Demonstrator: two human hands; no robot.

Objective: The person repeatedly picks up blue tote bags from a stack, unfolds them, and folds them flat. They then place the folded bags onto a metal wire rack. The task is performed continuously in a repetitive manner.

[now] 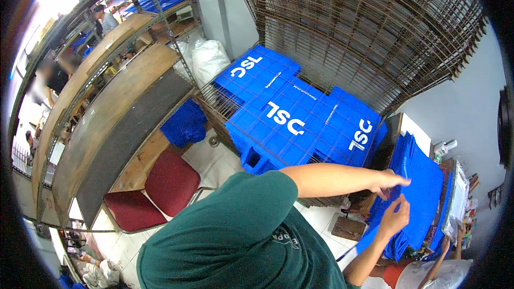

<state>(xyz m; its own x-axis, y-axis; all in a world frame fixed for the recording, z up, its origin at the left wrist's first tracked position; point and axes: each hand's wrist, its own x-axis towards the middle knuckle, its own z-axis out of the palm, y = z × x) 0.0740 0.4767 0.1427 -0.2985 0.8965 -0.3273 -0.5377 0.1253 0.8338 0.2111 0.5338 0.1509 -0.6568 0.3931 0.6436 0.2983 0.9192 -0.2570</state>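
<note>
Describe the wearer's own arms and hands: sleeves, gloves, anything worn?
Both forearms are bare below a dark green short-sleeved shirt with a small pale print on it. The left hand and right hand are ungloved; no rings, watch or bands are visible.

Blurred people (51, 75) beyond shelving (115, 101)

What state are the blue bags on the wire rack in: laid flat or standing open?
Laid flat. The blue bags lie spread side by side on the wire rack, their printed faces up, overlapping at the edges.
</note>
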